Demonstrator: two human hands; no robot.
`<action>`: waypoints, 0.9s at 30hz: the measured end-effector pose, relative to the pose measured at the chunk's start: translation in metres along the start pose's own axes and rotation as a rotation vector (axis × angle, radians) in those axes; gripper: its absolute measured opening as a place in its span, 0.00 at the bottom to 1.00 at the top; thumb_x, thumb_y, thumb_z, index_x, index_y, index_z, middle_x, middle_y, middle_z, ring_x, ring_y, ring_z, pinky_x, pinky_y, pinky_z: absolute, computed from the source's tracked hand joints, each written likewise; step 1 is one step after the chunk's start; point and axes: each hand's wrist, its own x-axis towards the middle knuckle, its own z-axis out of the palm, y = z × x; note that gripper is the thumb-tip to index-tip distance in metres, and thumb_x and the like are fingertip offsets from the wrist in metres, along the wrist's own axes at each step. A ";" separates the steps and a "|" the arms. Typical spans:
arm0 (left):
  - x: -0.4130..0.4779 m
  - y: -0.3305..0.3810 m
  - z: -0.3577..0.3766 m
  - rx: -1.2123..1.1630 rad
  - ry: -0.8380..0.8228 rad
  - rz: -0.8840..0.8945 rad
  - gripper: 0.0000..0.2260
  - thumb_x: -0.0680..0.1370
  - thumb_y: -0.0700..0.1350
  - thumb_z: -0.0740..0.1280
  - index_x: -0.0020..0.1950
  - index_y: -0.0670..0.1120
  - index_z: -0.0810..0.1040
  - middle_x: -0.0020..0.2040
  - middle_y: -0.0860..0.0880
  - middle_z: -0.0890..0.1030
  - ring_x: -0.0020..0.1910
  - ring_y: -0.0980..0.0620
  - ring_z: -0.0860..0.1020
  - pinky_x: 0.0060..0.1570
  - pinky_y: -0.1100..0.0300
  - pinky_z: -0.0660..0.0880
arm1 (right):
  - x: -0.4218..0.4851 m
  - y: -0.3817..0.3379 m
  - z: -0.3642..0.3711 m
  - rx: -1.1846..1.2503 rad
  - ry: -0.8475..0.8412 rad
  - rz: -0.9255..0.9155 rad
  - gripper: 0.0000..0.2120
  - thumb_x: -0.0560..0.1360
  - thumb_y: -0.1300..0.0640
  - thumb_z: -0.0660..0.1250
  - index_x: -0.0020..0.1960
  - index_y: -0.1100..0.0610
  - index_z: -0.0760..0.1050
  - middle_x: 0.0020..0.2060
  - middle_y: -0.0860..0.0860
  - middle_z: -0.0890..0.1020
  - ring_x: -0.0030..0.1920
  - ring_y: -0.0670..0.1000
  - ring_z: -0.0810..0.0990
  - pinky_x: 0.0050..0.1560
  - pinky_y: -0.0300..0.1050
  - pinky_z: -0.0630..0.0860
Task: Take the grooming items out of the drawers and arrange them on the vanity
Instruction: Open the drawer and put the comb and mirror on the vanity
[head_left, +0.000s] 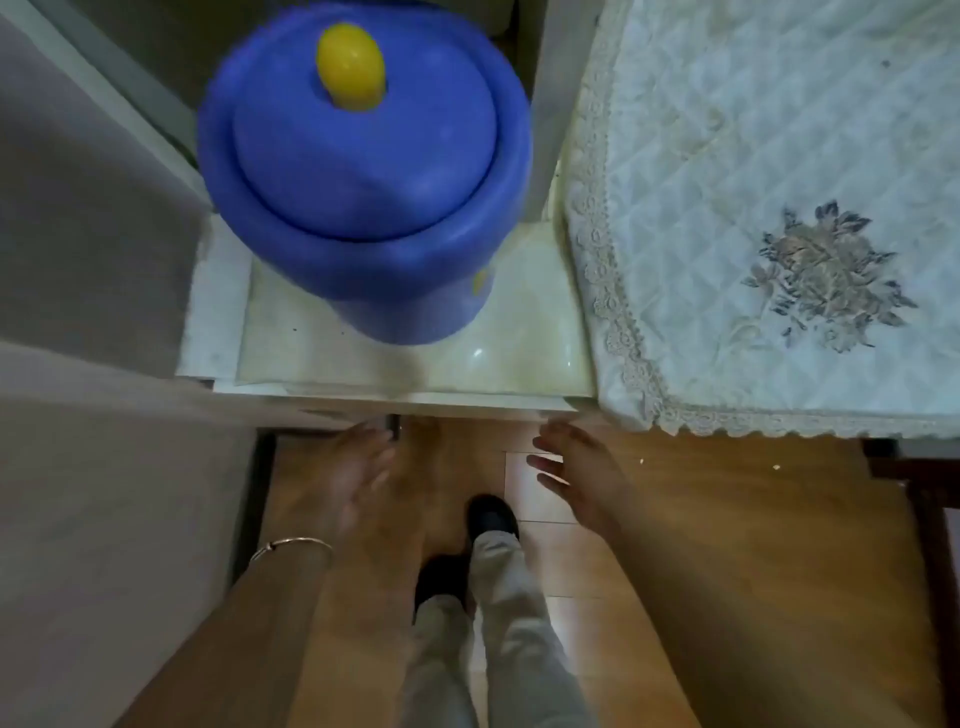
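we see no grooming items anywhere in view; we judge they lie in drawers hidden under the front edge of the pale glossy bench (519, 338), where both hands reach. the left hand (358, 467), a thin metal bangle (291, 545) on its wrist, and the right hand (576, 467) hang just below that edge with fingers (545, 462) straight and spread apart, holding nothing. on the bench stands a round blue plastic bin (363, 208) with a yellow knob (350, 65); beside it to the right lies a quilted white cloth with lace trim (779, 156). such items are probably small and light, some smooth and slippery, perhaps some glass, so we would take each round its body, not by a cap.
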 end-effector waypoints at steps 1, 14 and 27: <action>0.004 0.004 0.001 -0.040 -0.076 0.045 0.10 0.80 0.39 0.57 0.46 0.51 0.75 0.42 0.54 0.79 0.43 0.58 0.77 0.42 0.64 0.73 | 0.006 0.003 0.001 0.069 0.000 -0.009 0.05 0.77 0.60 0.60 0.46 0.54 0.74 0.44 0.52 0.78 0.52 0.55 0.76 0.52 0.46 0.73; -0.020 -0.023 -0.031 -0.016 -0.101 0.026 0.15 0.79 0.40 0.61 0.66 0.44 0.70 0.59 0.50 0.79 0.61 0.50 0.75 0.55 0.59 0.73 | -0.009 0.056 0.000 0.204 0.010 0.000 0.05 0.78 0.58 0.60 0.52 0.55 0.72 0.47 0.52 0.78 0.51 0.53 0.78 0.59 0.49 0.71; -0.148 0.015 -0.042 0.859 0.233 1.014 0.12 0.75 0.45 0.64 0.56 0.44 0.77 0.54 0.50 0.78 0.56 0.51 0.74 0.58 0.64 0.67 | -0.137 0.035 0.012 -0.911 0.365 -0.930 0.09 0.74 0.57 0.66 0.53 0.57 0.77 0.47 0.49 0.80 0.50 0.45 0.75 0.47 0.37 0.73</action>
